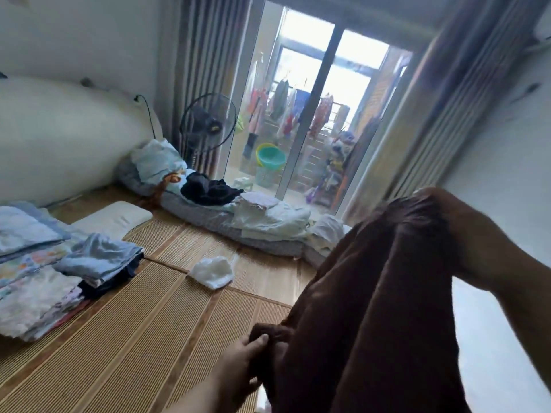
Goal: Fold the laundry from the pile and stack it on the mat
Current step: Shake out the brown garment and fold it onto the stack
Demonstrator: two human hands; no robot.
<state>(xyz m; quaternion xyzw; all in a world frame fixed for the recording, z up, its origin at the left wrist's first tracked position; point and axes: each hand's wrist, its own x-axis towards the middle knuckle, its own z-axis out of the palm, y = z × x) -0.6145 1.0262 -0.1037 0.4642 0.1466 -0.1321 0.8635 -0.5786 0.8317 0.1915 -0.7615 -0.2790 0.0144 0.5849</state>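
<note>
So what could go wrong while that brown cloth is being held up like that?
Three things, perhaps. The brown garment hangs bunched in deep folds between the right hand up high and the left hand pinching a low edge, so it may fold crooked unless spread out. Laid down carelessly, it could cover the small white item lying loose on the mat. The folded stack looks uneven; another piece might topple it.

mat (134, 338) — woven, on floor | left: folded stack (98, 260) | centre: white cloth (212, 271), crumpled | far edge: pillow (114, 217), grey mattress (214, 219) — possibly overlapping
</note>
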